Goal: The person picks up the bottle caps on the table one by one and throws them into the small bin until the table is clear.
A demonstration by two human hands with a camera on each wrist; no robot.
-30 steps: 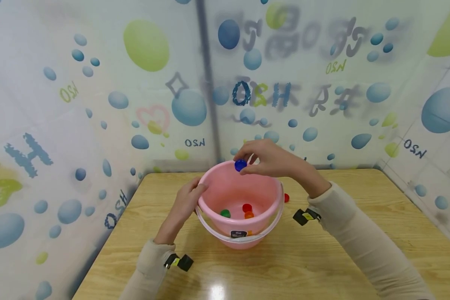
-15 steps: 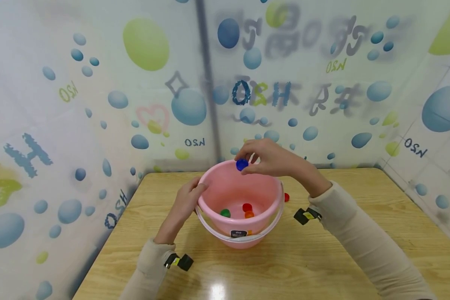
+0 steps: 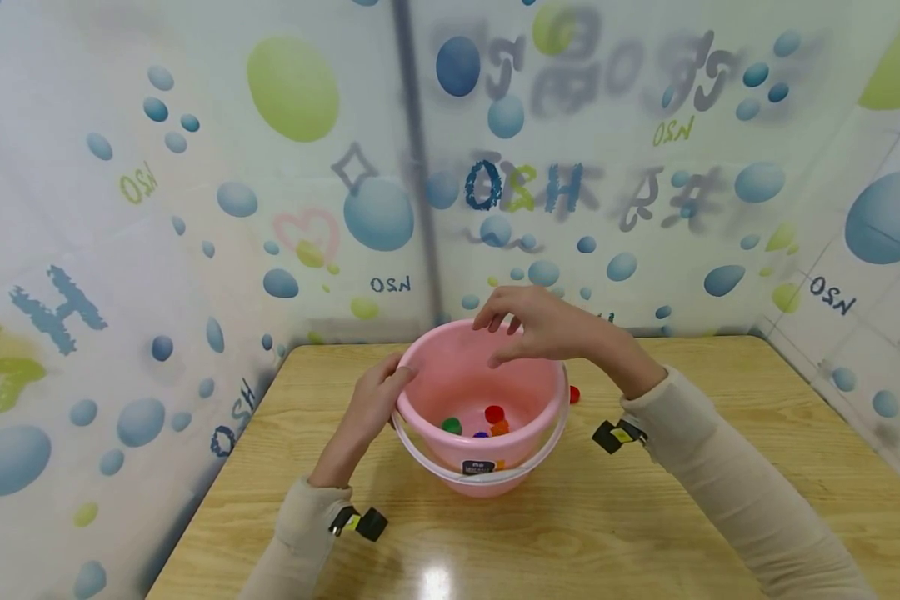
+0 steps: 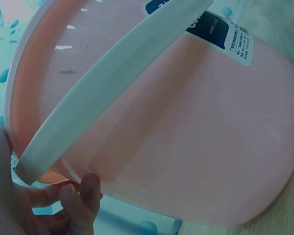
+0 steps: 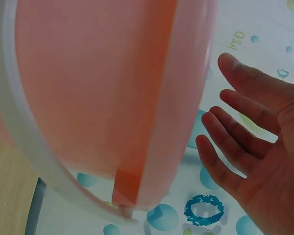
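A pink bucket (image 3: 427, 367) with a white handle (image 3: 450, 475) stands on the table, its mouth facing up. My left hand (image 3: 375, 396) grips its left rim, thumb over the edge. In the left wrist view, the fingers (image 4: 90, 191) of that hand curl against the outer wall below the rim. Above the bucket's far right side hovers my right hand (image 3: 543, 325), fingers spread and holding nothing. Inside, on the bottom, lie small round cap-like pieces: a green cap (image 3: 452, 427), a red cap (image 3: 494, 414), an orange cap (image 3: 499, 428) and a blue cap (image 3: 481, 435), partly hidden by the near rim.
Another red cap (image 3: 574, 394) lies on the wooden table (image 3: 645, 517) just right of the bucket. A printed curtain (image 3: 330, 208) with blue and green drops hangs behind the table and along both sides.
The blue cap has left my right hand's fingers and now lies on the bucket's bottom. My right hand has opened and shifted slightly; my left hand stays on the rim.
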